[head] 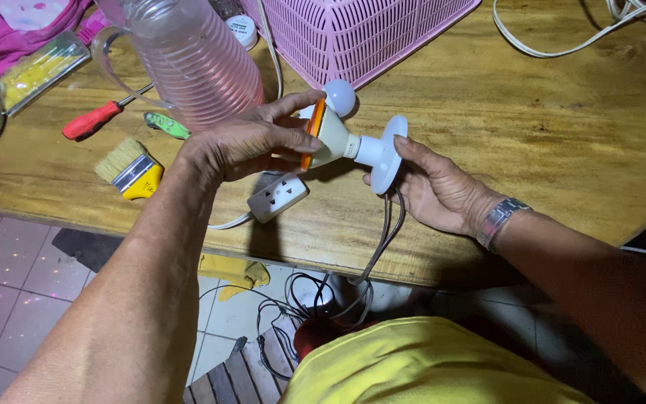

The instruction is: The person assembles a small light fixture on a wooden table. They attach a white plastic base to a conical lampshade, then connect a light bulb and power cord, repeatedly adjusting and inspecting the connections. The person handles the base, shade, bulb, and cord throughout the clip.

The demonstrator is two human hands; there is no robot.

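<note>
Over the near edge of the wooden bench point(562, 135), the left hand point(252, 142) closes its grip around the body of a white bulb point(328, 135) with an orange band, thumb and fingers wrapped on its wide end, while the right hand point(431, 187) curls its fingers behind the round white lamp holder point(384, 153), holding the flange. Bulb and holder meet neck to socket, held just above the bench; judging by that, the bulb appears seated or nearly so, though whether it is fully turned home cannot be told. Two thin brown wires point(384, 239) hang from the holder down past the bench edge to a tangle on the floor, their far ends out of sight. On the bench lie one white socket block point(278, 196), one paintbrush point(130, 170) with a yellow handle, one red-handled screwdriver point(95, 118), one clear ribbed plastic bottle point(192, 56), one pink basket point(353, 30) and one white cable point(577, 34) at the far right.
</note>
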